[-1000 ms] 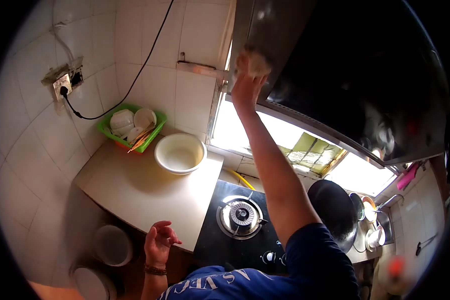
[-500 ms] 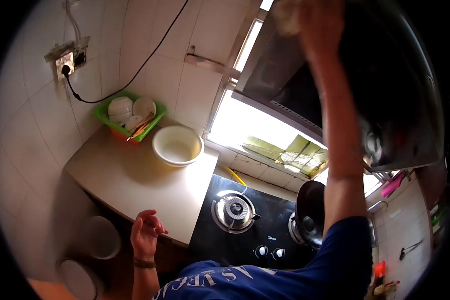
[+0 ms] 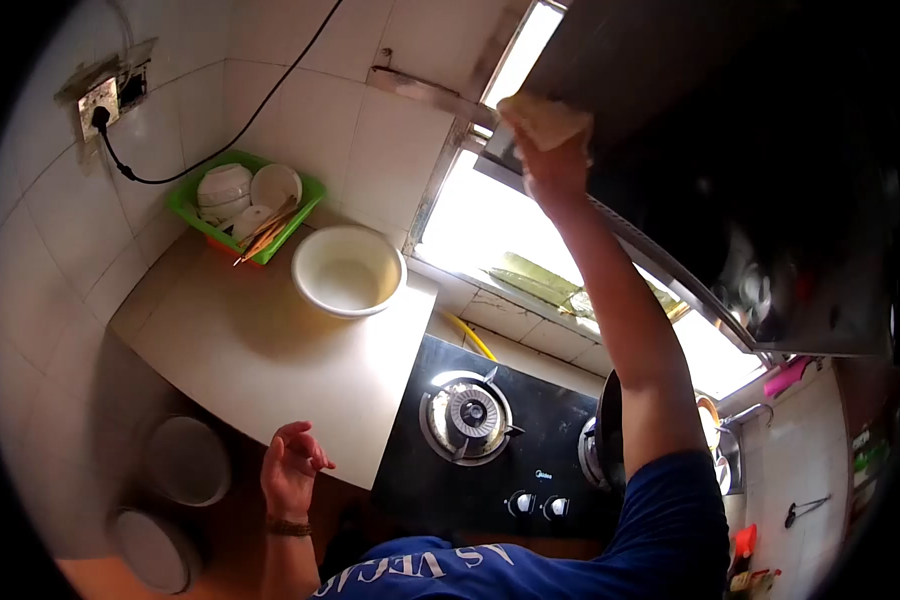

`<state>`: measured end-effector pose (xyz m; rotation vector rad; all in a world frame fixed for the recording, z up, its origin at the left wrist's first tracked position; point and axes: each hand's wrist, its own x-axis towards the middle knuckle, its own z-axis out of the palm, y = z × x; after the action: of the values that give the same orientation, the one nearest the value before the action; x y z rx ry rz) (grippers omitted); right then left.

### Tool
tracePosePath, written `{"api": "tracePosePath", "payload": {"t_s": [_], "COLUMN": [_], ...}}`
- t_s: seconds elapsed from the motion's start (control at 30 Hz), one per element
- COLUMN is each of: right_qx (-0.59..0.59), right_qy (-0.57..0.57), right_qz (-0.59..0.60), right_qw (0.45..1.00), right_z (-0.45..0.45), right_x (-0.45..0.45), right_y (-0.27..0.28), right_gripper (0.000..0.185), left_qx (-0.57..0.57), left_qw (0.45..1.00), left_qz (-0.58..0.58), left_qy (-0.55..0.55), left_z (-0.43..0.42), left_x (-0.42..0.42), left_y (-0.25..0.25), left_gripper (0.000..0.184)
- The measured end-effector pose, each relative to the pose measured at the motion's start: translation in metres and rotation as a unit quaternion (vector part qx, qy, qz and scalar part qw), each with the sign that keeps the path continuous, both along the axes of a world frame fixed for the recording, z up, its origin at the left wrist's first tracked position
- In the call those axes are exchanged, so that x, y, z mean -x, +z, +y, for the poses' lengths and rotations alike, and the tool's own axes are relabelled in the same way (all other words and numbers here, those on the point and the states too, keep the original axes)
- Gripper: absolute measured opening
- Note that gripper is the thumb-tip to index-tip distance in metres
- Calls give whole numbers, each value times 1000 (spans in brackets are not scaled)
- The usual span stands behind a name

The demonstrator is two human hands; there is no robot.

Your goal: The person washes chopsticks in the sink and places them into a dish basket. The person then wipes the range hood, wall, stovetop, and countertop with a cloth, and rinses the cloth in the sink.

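My right hand (image 3: 558,172) is raised and presses a pale cloth (image 3: 545,120) against the lower left corner of the dark range hood (image 3: 660,130). Its fingers are closed on the cloth and partly covered by it. Low in front of me, my left hand (image 3: 295,465) hangs near the counter's front edge, fingers loosely curled and apart, with nothing in it. The nearest thing to it is the white countertop (image 3: 300,390). Beneath the raised arm lies the black gas stove (image 3: 490,500), with a wok (image 3: 610,430) partly hidden behind the arm.
A white basin (image 3: 350,270) and a green dish basket (image 3: 300,205) with bowls and chopsticks stand on the counter. A black cord (image 3: 240,130) runs down the wall to the socket. Two round stools (image 3: 187,460) are at lower left. A bright window (image 3: 460,220) lies behind the stove.
My right hand has moved with the cloth, left and down, from the upper part of the hood to its left corner. The left hand stays nearly still. The view has shifted slightly.
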<state>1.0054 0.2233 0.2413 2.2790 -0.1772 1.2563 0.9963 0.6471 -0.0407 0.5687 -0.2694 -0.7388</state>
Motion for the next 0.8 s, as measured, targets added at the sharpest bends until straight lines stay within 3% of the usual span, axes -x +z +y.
{"api": "tracePosePath", "payload": {"t_s": [0.13, 0.2, 0.23, 0.3, 0.37, 0.43, 0.47, 0.57, 0.6, 0.63, 0.7, 0.77, 0.8], "right_qx": [77, 119, 113, 51, 144, 152, 159, 140, -66, -269, -385, -392, -513], "right_qy": [-2, -139, -147, 27, 16, 33, 53, -42, 29, 96, 140, 204, 217], "right_qz": [70, 141, 142, 119, 84, 55, 21, 30, 50, 55, 31, 16, 23], "right_qw": [995, 973, 972, 991, 986, 986, 986, 989, 996, 957, 912, 897, 830], "right_z": [-24, -20, -23, -30, 24, 43, 45, -2, -8, -4, 16, 47, 56], "right_x": [-11, -10, -4, 5, 32, 33, 31, 8, 8, 8, 9, 32, 47], "right_y": [-39, -41, -35, -2, 56, 71, 67, 0, -24, -46, -101, -140, -152], "right_gripper": [33, 29, 29, 21, 21, 22, 24, 26, 23, 21, 15, 15, 15], "left_qx": [16, 19, 7, -4, -3, -6, 7, 23, 31, 38, 32, 24, 18], "left_qw": [999, 999, 999, 1000, 999, 1000, 1000, 999, 999, 998, 994, 992, 990], "left_qz": [-18, -31, -26, -23, -33, -10, -13, -13, -10, -9, -17, -15, -12], "left_qy": [29, 24, 21, 10, 15, 7, 0, -30, -41, -55, -99, -125, -139], "left_z": [3, 9, 16, 27, 36, 36, 32, 16, 9, 5, -4, -11, -16], "left_x": [4, 6, 7, 8, 7, 9, 9, 14, 17, 18, 18, 19, 20], "left_y": [7, 9, 10, 7, 0, 1, 3, 7, 11, 12, 12, 9, 9], "left_gripper": [47, 47, 47, 47, 47, 46, 46, 45, 45, 45, 45, 46, 46]}}
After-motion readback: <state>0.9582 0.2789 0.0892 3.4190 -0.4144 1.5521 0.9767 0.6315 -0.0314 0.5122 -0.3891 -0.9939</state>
